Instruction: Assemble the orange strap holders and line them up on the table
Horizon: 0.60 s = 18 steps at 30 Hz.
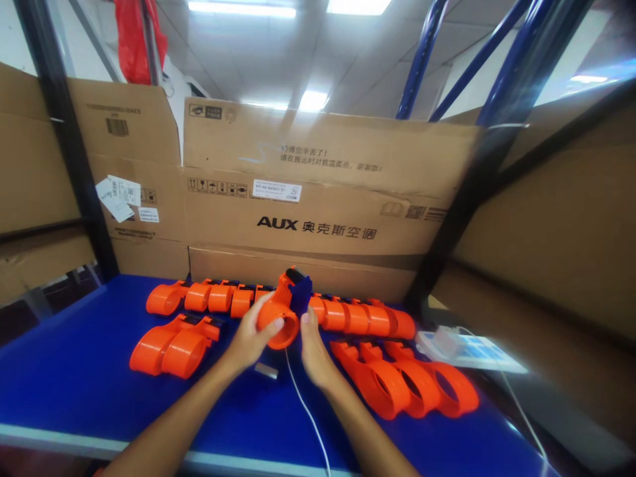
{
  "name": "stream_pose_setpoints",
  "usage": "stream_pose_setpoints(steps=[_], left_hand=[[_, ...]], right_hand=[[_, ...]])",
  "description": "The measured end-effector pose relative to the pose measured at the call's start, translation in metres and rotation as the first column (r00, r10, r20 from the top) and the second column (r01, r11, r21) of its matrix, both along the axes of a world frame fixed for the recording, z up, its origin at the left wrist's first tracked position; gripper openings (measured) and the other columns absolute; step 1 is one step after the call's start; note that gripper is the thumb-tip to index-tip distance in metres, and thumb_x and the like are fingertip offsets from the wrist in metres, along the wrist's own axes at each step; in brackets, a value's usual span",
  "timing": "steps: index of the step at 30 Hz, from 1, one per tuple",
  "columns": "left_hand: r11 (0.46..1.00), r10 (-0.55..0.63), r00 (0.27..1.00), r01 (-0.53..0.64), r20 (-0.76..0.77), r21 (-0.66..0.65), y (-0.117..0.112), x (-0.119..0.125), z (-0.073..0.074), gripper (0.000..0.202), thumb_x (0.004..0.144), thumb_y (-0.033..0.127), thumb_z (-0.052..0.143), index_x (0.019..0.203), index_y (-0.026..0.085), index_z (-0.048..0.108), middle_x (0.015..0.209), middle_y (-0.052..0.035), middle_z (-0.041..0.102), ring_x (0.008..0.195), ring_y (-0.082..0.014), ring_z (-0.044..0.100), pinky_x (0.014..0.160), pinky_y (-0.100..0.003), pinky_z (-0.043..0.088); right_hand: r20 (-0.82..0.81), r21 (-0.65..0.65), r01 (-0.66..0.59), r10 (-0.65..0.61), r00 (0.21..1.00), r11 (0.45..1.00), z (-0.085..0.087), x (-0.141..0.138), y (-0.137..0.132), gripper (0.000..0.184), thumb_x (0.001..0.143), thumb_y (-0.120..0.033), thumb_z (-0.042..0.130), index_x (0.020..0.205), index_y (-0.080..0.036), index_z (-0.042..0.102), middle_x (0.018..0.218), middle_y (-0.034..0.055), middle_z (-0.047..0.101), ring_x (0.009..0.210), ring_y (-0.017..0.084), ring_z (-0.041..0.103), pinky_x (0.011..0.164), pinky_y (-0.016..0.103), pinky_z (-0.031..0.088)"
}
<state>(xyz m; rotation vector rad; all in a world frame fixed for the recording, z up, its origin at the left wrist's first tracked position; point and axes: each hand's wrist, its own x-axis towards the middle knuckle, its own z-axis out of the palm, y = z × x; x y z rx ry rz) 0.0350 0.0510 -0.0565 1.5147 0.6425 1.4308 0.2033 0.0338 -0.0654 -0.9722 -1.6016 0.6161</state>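
Observation:
My left hand [253, 338] is closed around an orange plastic ring-shaped part [278, 324], with the thumb across the front of its ring. The ring's opening faces toward me, and the part's narrow upper end carries a black piece [297, 273]. A dark blue piece [301, 295] sits at its right side; whether it is attached cannot be made out. My right hand [315, 348] is upright beside the ring, fingers stretched out, tips close under the blue piece. I cannot tell whether they touch it. A small silvery block [266, 370] lies below, near a white cable [309, 414].
Similar orange rings [242, 301] form a row along the back of the blue tabletop [74, 358]. Two more rings [183, 351] lie at left, and three larger ones [387, 387] at right. A white power strip [472, 351] is at the right edge. Cardboard [318, 199] walls the back.

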Motion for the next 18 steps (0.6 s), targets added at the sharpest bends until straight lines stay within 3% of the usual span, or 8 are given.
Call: stream_pose_setpoints(steps=[3,5,8,11,14,18], left_hand=[[0.989,0.119,0.992,-0.114,0.052,-0.092,0.008,-0.010,0.005,0.064,0.079,0.047,0.072,0.134,0.017,0.055,0.121,-0.0118,0.069,0.100,-0.0293,0.070,0.074,-0.034,0.059],[0.977,0.185,0.978,-0.172,0.092,-0.127,0.014,-0.020,0.011,0.065,0.081,0.049,0.069,0.135,0.017,0.054,0.113,-0.0116,0.071,0.090,-0.0270,0.072,0.065,-0.030,0.058],[0.957,0.277,0.960,-0.271,0.051,-0.100,0.017,-0.039,0.026,0.064,0.081,0.051,0.067,0.133,0.016,0.055,0.106,-0.0103,0.073,0.084,-0.0257,0.073,0.066,-0.031,0.057],[0.925,0.376,0.916,-0.380,-0.141,-0.005,0.009,-0.062,0.043,0.060,0.079,0.052,0.067,0.128,0.016,0.060,0.106,-0.0097,0.074,0.088,-0.0274,0.072,0.077,-0.037,0.057],[0.875,0.482,0.755,-0.442,-0.444,0.199,-0.008,-0.084,0.059,0.060,0.079,0.051,0.068,0.131,0.022,0.060,0.120,-0.0094,0.071,0.108,-0.0305,0.066,0.094,-0.040,0.049],[0.837,0.524,0.448,-0.428,-0.724,0.341,-0.034,-0.099,0.070,0.062,0.084,0.055,0.059,0.139,0.027,0.053,0.123,-0.0107,0.069,0.110,-0.0346,0.064,0.094,-0.044,0.046]], right_hand=[[0.213,0.046,-0.041,0.031,0.977,0.998,0.010,0.000,-0.008,0.052,0.105,-0.050,0.024,0.145,-0.027,0.047,0.144,0.0084,0.052,0.136,0.022,0.043,0.117,0.046,0.032],[0.419,0.085,-0.118,0.072,0.905,0.989,0.018,-0.001,-0.016,0.048,0.102,-0.048,0.039,0.144,-0.027,0.049,0.142,0.0108,0.054,0.132,0.025,0.046,0.113,0.050,0.035],[0.707,0.083,-0.295,0.153,0.690,0.952,0.025,-0.008,-0.033,0.068,0.087,-0.050,0.066,0.148,-0.032,0.043,0.148,0.0109,0.049,0.134,0.032,0.042,0.108,0.054,0.037],[0.807,0.017,-0.409,0.229,0.544,0.912,0.025,-0.020,-0.046,0.075,0.077,-0.054,0.075,0.145,-0.039,0.046,0.153,0.0080,0.044,0.134,0.035,0.041,0.105,0.055,0.037],[0.843,-0.032,-0.478,0.280,0.459,0.878,0.022,-0.028,-0.049,0.054,0.081,-0.051,0.072,0.132,-0.037,0.061,0.147,0.0070,0.051,0.125,0.033,0.048,0.102,0.053,0.038],[0.875,-0.007,-0.413,0.205,0.438,0.911,0.017,-0.025,-0.040,0.039,0.086,-0.049,0.067,0.119,-0.028,0.069,0.130,0.0100,0.061,0.112,0.029,0.054,0.096,0.048,0.039]])
